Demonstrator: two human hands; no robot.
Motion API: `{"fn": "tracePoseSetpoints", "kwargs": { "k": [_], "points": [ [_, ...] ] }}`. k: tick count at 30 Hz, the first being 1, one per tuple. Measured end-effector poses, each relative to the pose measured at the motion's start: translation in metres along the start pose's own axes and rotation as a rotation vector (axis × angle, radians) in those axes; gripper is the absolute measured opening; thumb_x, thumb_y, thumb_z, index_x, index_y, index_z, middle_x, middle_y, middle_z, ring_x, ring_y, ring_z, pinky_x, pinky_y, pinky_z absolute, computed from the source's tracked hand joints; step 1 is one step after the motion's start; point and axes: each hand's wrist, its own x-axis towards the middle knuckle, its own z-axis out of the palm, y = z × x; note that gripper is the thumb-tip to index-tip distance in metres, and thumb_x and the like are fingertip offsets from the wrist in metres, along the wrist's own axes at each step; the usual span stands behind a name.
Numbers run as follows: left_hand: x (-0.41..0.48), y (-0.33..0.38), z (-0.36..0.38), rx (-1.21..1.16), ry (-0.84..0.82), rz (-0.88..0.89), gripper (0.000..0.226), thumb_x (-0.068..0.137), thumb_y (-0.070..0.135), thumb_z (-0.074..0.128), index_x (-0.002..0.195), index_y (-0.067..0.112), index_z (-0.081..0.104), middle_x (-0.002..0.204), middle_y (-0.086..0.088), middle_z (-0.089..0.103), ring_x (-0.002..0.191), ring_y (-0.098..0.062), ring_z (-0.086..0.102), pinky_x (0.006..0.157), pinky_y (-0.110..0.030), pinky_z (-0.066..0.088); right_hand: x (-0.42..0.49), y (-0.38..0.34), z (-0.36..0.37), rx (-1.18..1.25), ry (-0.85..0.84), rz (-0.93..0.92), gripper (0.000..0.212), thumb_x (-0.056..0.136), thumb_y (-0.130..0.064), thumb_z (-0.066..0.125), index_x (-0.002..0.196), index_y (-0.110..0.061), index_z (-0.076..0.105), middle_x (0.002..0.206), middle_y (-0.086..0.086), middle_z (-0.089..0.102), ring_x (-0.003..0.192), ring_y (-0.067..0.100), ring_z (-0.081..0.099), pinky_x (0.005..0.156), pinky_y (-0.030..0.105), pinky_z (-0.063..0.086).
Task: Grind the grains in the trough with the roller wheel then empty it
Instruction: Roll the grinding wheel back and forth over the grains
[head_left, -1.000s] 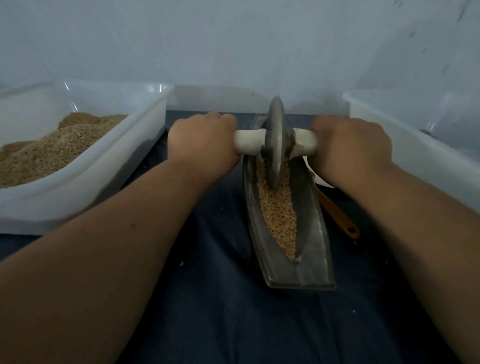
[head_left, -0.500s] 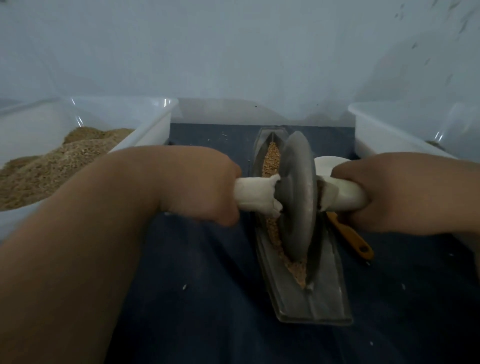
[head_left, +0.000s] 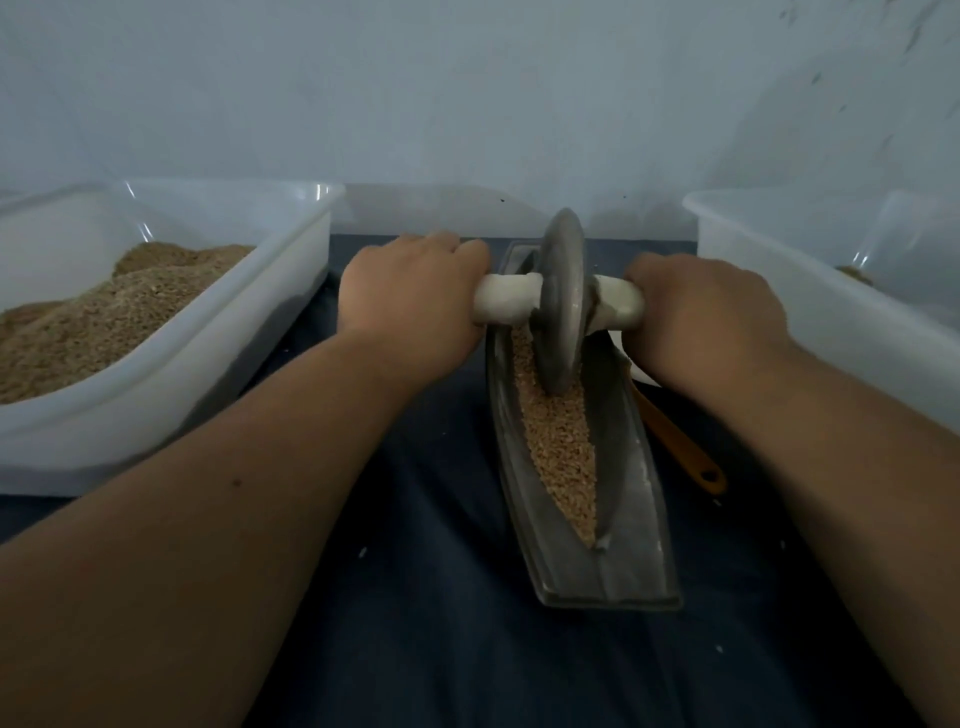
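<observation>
While tubs (head_left: 156, 415) flank the trough (head_left: 631, 467), a scoop (head_left: 675, 441) lies alongside.

Roller wheel (head_left: 563, 306) rolled to far end of trough (head_left: 623, 519).

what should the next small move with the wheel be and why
Probably roll the roller wheel back toward the near end of the trough. The wheel stands at the far end, with the left hand and right hand each gripping one side of its white handle. Most of the grains lie in the groove nearer the person.
</observation>
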Motion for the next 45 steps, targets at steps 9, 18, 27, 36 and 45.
{"fn": "tracePoseSetpoints", "kwargs": {
  "k": [9, 18, 27, 36, 45],
  "points": [
    [-0.006, -0.017, -0.058, -0.250, -0.653, 0.156, 0.027, 0.070, 0.045, 0.068, 0.087, 0.036, 0.048, 0.079, 0.010, 0.057, 0.069, -0.005, 0.054, 0.063, -0.030, 0.045, -0.022, 0.005, -0.066, 0.162, -0.525, -0.163, 0.022, 0.068, -0.035, 0.071, 0.072, -0.038, 0.049, 0.063, -0.010, 0.056, 0.060, 0.004, 0.054, 0.053, 0.029, 0.043],
    [-0.009, -0.010, -0.056, -0.204, -0.645, 0.117, 0.030, 0.060, 0.057, 0.053, 0.078, 0.033, 0.051, 0.068, 0.010, 0.055, 0.060, -0.002, 0.050, 0.052, -0.026, 0.037, -0.027, 0.002, -0.069, 0.229, -0.560, -0.122, 0.026, 0.070, -0.028, 0.069, 0.073, -0.045, 0.049, 0.067, -0.012, 0.057, 0.062, 0.003, 0.054, 0.051, 0.026, 0.039],
    [0.003, 0.000, 0.006, 0.010, -0.119, -0.144, 0.014, 0.079, 0.038, 0.057, 0.083, 0.025, 0.060, 0.078, 0.002, 0.058, 0.070, -0.025, 0.058, 0.058, -0.032, 0.045, 0.001, -0.004, -0.001, -0.031, 0.202, -0.047, 0.021, 0.064, -0.014, 0.066, 0.081, -0.021, 0.057, 0.070, 0.002, 0.055, 0.062, 0.030, 0.052, 0.059, 0.033, 0.024],
    [-0.003, -0.010, -0.041, -0.044, -0.555, 0.056, 0.032, 0.052, 0.057, 0.057, 0.068, 0.030, 0.048, 0.063, 0.009, 0.053, 0.057, -0.008, 0.050, 0.056, -0.027, 0.044, -0.024, 0.012, -0.057, 0.148, -0.415, -0.181, 0.021, 0.063, -0.043, 0.066, 0.076, -0.043, 0.050, 0.061, -0.008, 0.056, 0.054, 0.005, 0.052, 0.048, 0.028, 0.043],
    [-0.007, -0.005, -0.056, -0.125, -0.689, 0.050, 0.029, 0.045, 0.055, 0.057, 0.064, 0.032, 0.055, 0.055, 0.008, 0.057, 0.050, -0.003, 0.052, 0.049, -0.024, 0.037, -0.025, 0.009, -0.067, 0.198, -0.592, -0.179, 0.025, 0.060, -0.039, 0.069, 0.077, -0.047, 0.053, 0.060, -0.010, 0.059, 0.057, 0.004, 0.057, 0.049, 0.026, 0.044]
  ]
}}
